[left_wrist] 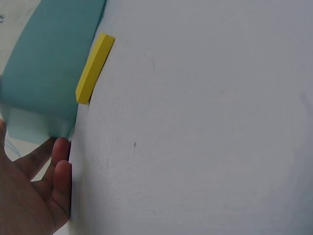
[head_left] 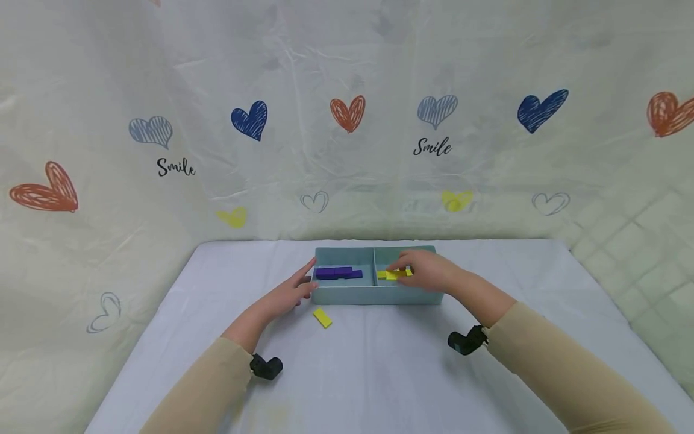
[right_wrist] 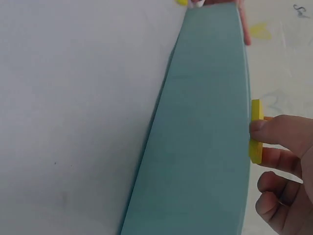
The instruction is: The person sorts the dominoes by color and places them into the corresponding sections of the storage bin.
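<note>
A teal two-compartment box (head_left: 374, 296) stands toward the back of the table. My left hand (head_left: 284, 296) rests against its left end, fingers spread and fairly straight. Over the right compartment, my right hand (head_left: 434, 272) pinches a yellow block (right_wrist: 256, 152) between thumb and fingers, at the box's rim in the right wrist view. Beneath that hand, yellow blocks (head_left: 391, 275) lie in the right compartment, partly hidden by the fingers. Purple blocks (head_left: 337, 273) lie together in the left compartment. One loose yellow block (head_left: 322, 317) lies on the table in front of the box, near my left hand.
A white cloth (head_left: 368, 374) covers the table. Behind it hangs a pale sheet (head_left: 379, 175) printed with hearts and the word Smile. Both wrists carry a small black camera (head_left: 265, 366) near the sleeve cuff.
</note>
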Tool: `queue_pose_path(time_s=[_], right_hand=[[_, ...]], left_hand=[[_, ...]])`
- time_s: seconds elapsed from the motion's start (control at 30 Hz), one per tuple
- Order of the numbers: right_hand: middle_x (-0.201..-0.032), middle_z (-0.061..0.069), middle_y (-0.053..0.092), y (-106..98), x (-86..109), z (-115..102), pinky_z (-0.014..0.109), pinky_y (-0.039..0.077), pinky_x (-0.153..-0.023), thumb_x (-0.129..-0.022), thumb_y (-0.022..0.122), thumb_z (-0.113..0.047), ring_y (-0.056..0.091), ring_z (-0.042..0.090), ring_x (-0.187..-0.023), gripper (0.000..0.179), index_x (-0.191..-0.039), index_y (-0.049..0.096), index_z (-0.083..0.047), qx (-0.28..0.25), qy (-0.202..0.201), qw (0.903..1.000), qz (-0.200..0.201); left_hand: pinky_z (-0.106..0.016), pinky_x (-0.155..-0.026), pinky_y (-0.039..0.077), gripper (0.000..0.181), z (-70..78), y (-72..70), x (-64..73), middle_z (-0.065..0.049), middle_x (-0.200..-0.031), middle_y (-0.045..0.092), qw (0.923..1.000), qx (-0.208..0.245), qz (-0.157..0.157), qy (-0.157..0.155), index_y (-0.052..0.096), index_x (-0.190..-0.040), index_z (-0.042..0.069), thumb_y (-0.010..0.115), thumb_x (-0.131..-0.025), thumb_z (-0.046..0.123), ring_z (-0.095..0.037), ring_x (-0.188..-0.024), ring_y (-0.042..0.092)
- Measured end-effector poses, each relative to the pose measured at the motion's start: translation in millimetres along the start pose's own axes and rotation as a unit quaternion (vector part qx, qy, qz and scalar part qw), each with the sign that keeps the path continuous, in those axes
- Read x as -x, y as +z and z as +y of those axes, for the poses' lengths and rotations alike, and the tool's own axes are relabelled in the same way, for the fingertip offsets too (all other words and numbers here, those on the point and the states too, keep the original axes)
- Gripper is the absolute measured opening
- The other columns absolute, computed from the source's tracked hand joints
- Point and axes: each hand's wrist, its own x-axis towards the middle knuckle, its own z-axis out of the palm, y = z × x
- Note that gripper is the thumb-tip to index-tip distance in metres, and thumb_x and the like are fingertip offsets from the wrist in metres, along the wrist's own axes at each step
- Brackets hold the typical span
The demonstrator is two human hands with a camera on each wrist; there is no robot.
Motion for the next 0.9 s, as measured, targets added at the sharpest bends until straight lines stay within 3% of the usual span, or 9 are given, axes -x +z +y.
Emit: queue_pose_path(time_s=[0.33,0.9], right_hand=[[-0.104,-0.002,0.065,4,-23.2,12,0.038,0.052,-0.085,-0.093,0.070,-0.018,0.061,0.023,-0.098,0.025,-0.117,0.074,-0.013,0.028,0.021,0.9993,-0.010],[-0.107,0.005,0.064,28,-52.3,18,0.042,0.051,-0.089,-0.095,0.066,-0.013,0.062,0.025,-0.102,0.024,-0.118,0.073,-0.010,0.037,0.037,0.9981,-0.034]], left_hand=[[-0.053,-0.102,0.043,0.065,0.4,-0.8,-0.4,-0.013,-0.156,0.036,1.0000,0.003,-0.003,0.001,0.011,-0.156,0.050,0.048,-0.102,0.045,-0.027,-0.120,0.056],[-0.056,-0.102,0.042,0.066,-4.5,-0.7,-5.8,-0.018,-0.156,0.034,0.9999,0.013,-0.007,0.006,0.010,-0.158,0.043,0.047,-0.103,0.042,-0.032,-0.122,0.056]])
